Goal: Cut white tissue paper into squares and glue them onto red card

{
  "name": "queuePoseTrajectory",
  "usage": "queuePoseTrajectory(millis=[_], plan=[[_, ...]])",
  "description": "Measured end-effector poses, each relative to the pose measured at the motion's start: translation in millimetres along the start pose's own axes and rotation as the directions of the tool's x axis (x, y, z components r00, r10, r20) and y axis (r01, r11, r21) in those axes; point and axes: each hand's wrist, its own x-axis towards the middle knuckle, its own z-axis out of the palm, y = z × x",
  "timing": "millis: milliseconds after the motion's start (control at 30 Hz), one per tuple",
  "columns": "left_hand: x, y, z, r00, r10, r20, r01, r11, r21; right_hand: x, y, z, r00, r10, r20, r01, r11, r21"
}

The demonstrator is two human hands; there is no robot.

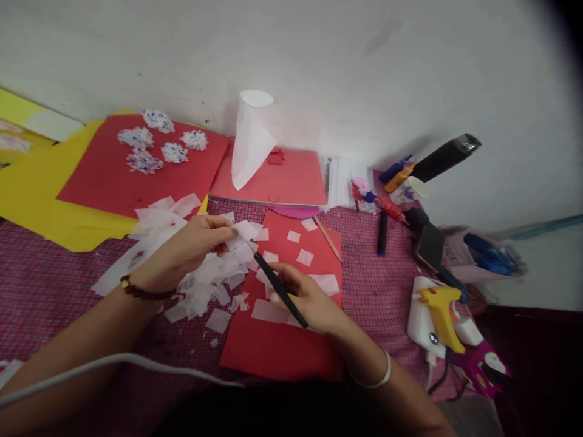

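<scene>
My left hand [198, 243] is pinched shut on a small white tissue square [243, 232], held just above a heap of white tissue pieces [204, 285]. My right hand [310, 300] is closed round a thin black pen [277, 284] whose tip points up-left toward the tissue square. The right hand rests on a red paper sheet [277, 346] that carries several small white squares.
At the back left, a larger red sheet [113, 176] with several white tissue flowers lies on yellow paper [40, 200]. A white paper cone [250, 139] stands on a pink folder [282, 179]. At the right are markers [382, 233], a yellow glue gun [441, 309] and a dark bottle [449, 156]. A white cable [113, 362] crosses the front.
</scene>
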Motion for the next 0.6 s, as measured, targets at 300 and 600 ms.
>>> queuePoseTrajectory(millis=[300, 600], plan=[[3, 1, -3.6, 0.999, 0.027, -0.035, -0.026, 1.000, 0.007, -2, 2, -8, 0.991, 0.003, 0.132, -0.019, 0.993, 0.116], [6, -7, -21.0, 0.962, 0.208, -0.177, -0.187, 0.974, 0.130, -14, -7, -21, 0.933, -0.194, 0.304, -0.014, 0.824, 0.567]])
